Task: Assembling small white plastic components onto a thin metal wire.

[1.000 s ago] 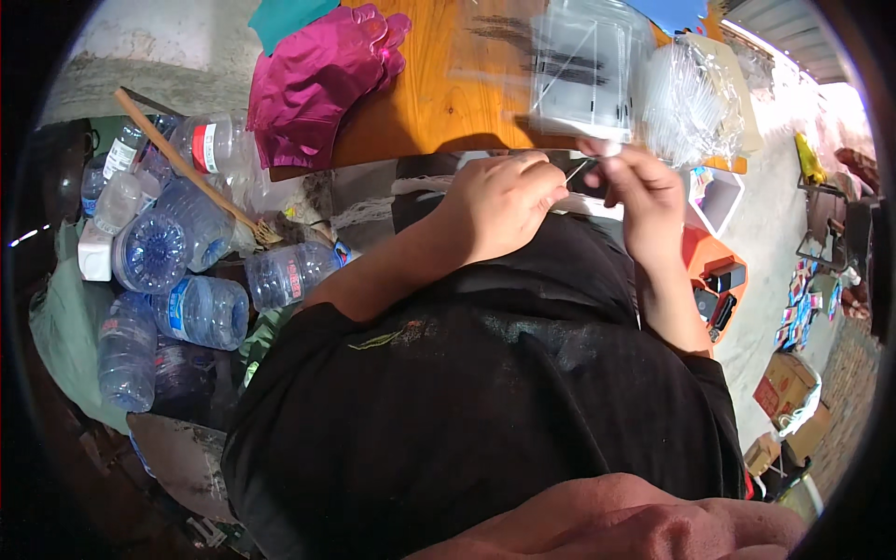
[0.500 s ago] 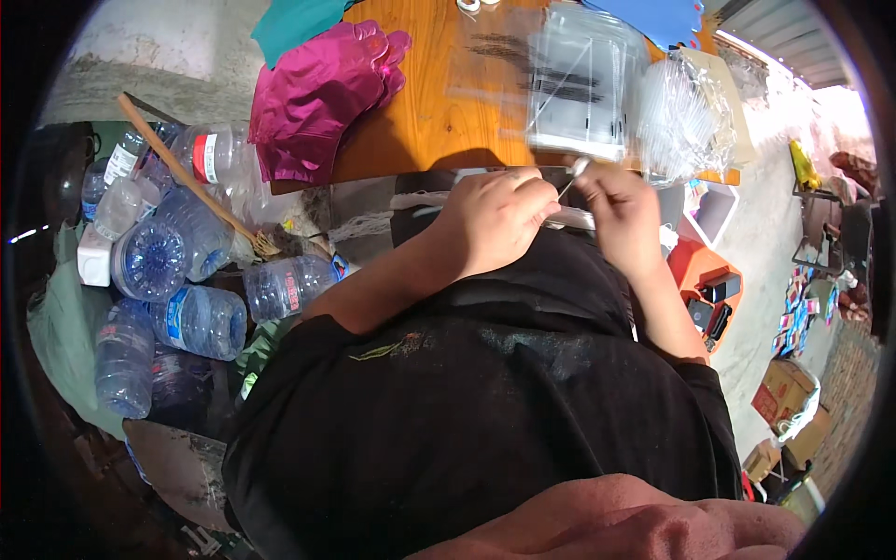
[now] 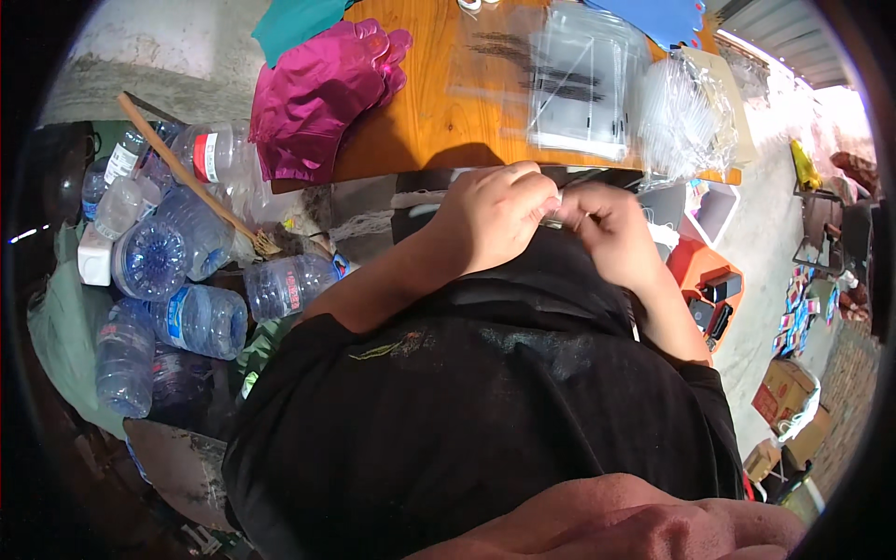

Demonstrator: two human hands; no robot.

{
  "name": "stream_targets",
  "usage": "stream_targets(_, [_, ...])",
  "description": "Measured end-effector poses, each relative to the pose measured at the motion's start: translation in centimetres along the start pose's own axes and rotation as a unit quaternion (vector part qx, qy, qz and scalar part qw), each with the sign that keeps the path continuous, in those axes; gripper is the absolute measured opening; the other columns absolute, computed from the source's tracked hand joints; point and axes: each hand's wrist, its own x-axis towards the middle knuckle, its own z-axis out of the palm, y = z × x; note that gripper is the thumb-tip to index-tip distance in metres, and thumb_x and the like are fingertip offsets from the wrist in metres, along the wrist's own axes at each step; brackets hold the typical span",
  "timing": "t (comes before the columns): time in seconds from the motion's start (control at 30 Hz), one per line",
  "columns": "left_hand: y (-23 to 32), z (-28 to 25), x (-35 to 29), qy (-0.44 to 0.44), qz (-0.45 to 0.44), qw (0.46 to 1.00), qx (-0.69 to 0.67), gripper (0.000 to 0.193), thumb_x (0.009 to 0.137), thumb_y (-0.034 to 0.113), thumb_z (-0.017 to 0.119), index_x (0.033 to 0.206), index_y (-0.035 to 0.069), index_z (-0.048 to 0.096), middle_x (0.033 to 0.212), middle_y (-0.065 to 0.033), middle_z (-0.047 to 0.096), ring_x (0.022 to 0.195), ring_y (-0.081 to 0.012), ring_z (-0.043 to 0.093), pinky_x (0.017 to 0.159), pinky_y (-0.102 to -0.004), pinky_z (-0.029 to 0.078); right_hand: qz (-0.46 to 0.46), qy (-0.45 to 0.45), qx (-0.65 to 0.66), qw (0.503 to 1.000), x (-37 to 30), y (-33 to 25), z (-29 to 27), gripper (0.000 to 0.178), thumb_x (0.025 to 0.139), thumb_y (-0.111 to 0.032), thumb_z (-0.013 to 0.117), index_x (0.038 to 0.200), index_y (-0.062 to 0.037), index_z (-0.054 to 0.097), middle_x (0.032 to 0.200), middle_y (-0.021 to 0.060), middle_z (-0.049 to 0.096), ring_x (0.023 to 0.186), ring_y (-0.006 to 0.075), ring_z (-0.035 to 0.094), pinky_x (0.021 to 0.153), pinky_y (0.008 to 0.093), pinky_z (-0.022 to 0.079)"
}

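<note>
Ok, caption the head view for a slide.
Left hand and right hand close together before a wooden table, plastic bottles piled at left.

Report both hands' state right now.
Left hand: closed in a pinch; anything held is hidden.
Right hand: curled and blurred; whether it grips anything cannot be told.

A wooden table (image 3: 439,84) carries magenta pieces (image 3: 317,103) overhanging its near left corner, a teal piece (image 3: 297,25) at its left edge, clear sleeves (image 3: 579,89) by the near edge and a crinkled clear bundle (image 3: 689,121) at the near right corner. Clear bottles (image 3: 203,322) lie heaped to its left, an orange container (image 3: 689,258) to its right.
</note>
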Motion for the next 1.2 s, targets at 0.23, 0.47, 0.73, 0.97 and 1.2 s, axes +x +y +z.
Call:
stream_targets(0.23, [0.4,0.3,0.1,-0.017,-0.016,1.0,-0.02,0.007,0.095,0.011,0.07,0.094,0.005,0.066,0.087,-0.0156,0.065,0.079,-0.0398,0.068,0.069,-0.0478,0.053,0.029,0.128,0.471,0.872,-0.2,-2.0,-1.2,0.02,0.107,-0.012,0.063,0.117,-0.0008,0.077,0.116,0.0172,0.079,0.072,0.0099,0.067,0.057,0.0192,0.049])
stream_targets(0.47, [0.2,-0.6,0.1,-0.007,-0.02,1.0,-0.014,0.007,0.095,0.011,0.07,0.098,0.006,0.067,0.091,-0.0148,0.067,0.083,-0.0395,0.069,0.072,-0.0472,0.055,0.188,-0.135,0.232,0.945,-0.5,-2.4,-1.1,0.016,0.105,-0.006,0.064,0.109,-0.0026,0.08,0.092,0.0059,0.079,0.07,0.0093,0.069,0.058,0.0242,0.05])
stream_targets(0.73, [0.8,-0.2,0.3,-0.023,-0.006,1.0,-0.009,0.007,0.094,0.01,0.072,0.097,0.006,0.068,0.089,-0.0148,0.067,0.083,-0.0396,0.069,0.071,-0.047,0.055,0.006,0.213,0.057,0.975,0.7,0.5,-0.7,0.017,0.104,-0.004,0.064,0.111,-0.0008,0.079,0.092,0.0081,0.078,0.069,0.0117,0.067,0.06,0.0241,0.051])
stream_targets(0.97, [0.0,-0.4,0.3,-0.025,-0.003,0.998,-0.049,0.007,0.093,0.011,0.073,0.095,0.007,0.067,0.086,-0.0149,0.065,0.081,-0.0398,0.069,0.069,-0.0467,0.054,0.036,-0.001,0.451,0.892,-1.3,-1.7,-1.2,0.022,0.108,-0.011,0.061,0.116,0.0032,0.076,0.111,0.0165,0.08,0.068,0.0078,0.065,0.056,0.0217,0.049])
stream_targets(1.2, [0.2,-0.3,0.2,-0.026,-0.009,0.999,-0.016,0.008,0.095,0.013,0.072,0.096,0.006,0.067,0.089,-0.0146,0.066,0.082,-0.0391,0.069,0.07,-0.0469,0.054,0.135,-0.081,0.069,0.985,-0.2,-0.4,-0.7,0.013,0.102,-0.001,0.064,0.103,0.0028,0.077,0.091,0.0025,0.076,0.076,0.0118,0.065,0.07,0.0288,0.053])
